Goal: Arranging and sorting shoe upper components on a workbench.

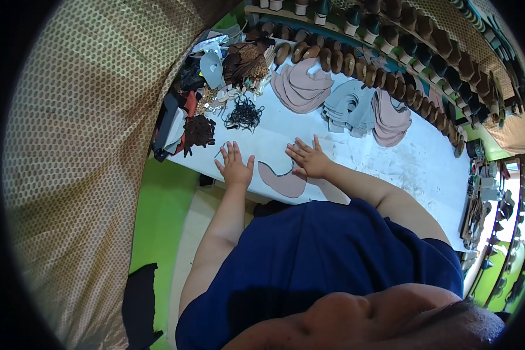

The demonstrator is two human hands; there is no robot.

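Note:
A curved pink cut piece (283, 184) with a dark inner edge lies flat near the front edge of the white table (414, 169). My right hand (312, 160) rests at the piece's right end, palm down, fingers spread. Left of the piece, my left hand (235, 168) lies flat on the table with its fingers stretched out, holding nothing. Beside its fingertips shows a thin dark line, too small to make out. Beyond my hands sits a tangle of black cords (244, 114).
Farther back are a pink stack of cut pieces (300, 90), a grey stack (349, 108) and a second pink stack (391, 119). Brown strips (199, 132) lie at the left among piled scraps. Rows of shoe lasts (385, 79) line the back; a patterned curtain (93, 146) hangs left.

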